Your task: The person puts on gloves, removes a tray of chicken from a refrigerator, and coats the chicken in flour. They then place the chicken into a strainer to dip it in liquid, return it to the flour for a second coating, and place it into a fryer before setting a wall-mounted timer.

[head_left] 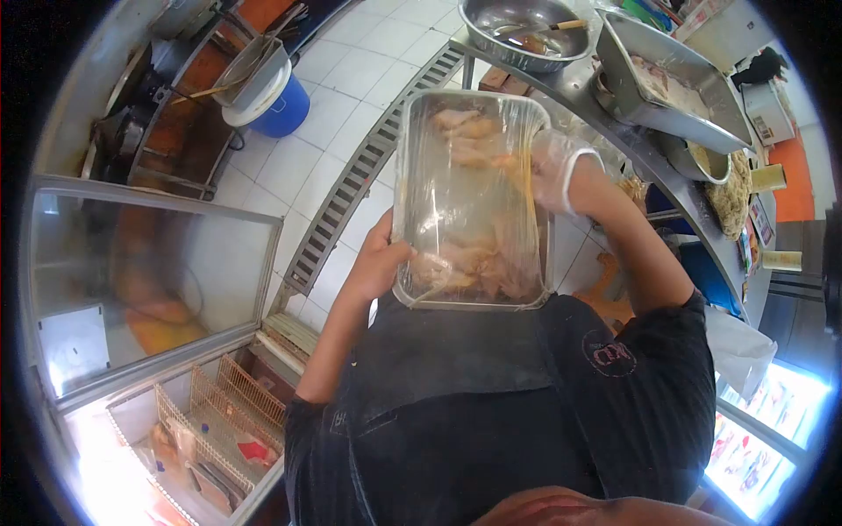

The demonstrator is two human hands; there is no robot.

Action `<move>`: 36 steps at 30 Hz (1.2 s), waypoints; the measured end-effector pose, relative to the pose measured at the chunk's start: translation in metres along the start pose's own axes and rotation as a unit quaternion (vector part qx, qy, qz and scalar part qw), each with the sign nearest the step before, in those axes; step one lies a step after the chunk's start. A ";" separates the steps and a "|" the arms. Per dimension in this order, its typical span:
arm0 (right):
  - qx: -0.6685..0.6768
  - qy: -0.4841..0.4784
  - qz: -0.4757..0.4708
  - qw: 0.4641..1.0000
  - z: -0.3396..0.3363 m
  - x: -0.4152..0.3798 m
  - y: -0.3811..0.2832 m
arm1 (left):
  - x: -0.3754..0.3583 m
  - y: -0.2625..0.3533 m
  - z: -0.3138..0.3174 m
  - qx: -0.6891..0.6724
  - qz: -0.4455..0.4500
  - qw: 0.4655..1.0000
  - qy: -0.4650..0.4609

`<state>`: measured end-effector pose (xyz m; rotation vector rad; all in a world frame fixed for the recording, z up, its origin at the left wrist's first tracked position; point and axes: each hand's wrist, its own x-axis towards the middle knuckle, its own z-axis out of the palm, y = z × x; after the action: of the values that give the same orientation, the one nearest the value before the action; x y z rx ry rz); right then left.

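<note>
A metal tray [545,237] covered with clear plastic film [465,197] is held up in front of my body. Under the film are raw chicken pieces [469,263], some at the near end and some at the far end. My left hand [381,261] is bare and closed on the tray's left edge, thumb over the rim. My right hand [559,175] wears a clear plastic glove and grips the upper right edge, where the film is wrinkled. Its fingertips are partly hidden by film and glare.
A metal counter at the right carries a round basin [526,53] with a handled tool and a deep rectangular pan [675,96]. A blue bucket [285,105] stands on the tiles by a floor drain [351,175]. An opened freezer [193,430] with wire dividers is at lower left.
</note>
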<state>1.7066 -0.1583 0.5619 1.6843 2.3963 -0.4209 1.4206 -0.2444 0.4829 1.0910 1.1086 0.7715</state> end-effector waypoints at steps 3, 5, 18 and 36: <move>0.235 0.030 -0.079 0.968 -0.009 -0.013 0.045 | 0.001 -0.004 -0.005 -0.004 0.014 1.000 0.011; 0.224 0.150 -0.226 0.936 0.002 -0.017 0.080 | 0.002 -0.014 -0.010 -0.025 0.016 0.999 0.016; 0.825 0.255 0.004 0.504 -0.031 0.018 0.234 | 0.011 -0.019 -0.007 -0.035 -0.016 0.999 0.009; 0.428 0.261 0.064 0.863 0.204 0.069 0.207 | -0.028 -0.118 -0.072 -0.310 -0.005 0.898 0.312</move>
<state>1.8750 -0.0989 0.3227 2.5779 2.6010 -1.3110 1.3403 -0.2857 0.3744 0.2870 1.2544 1.4076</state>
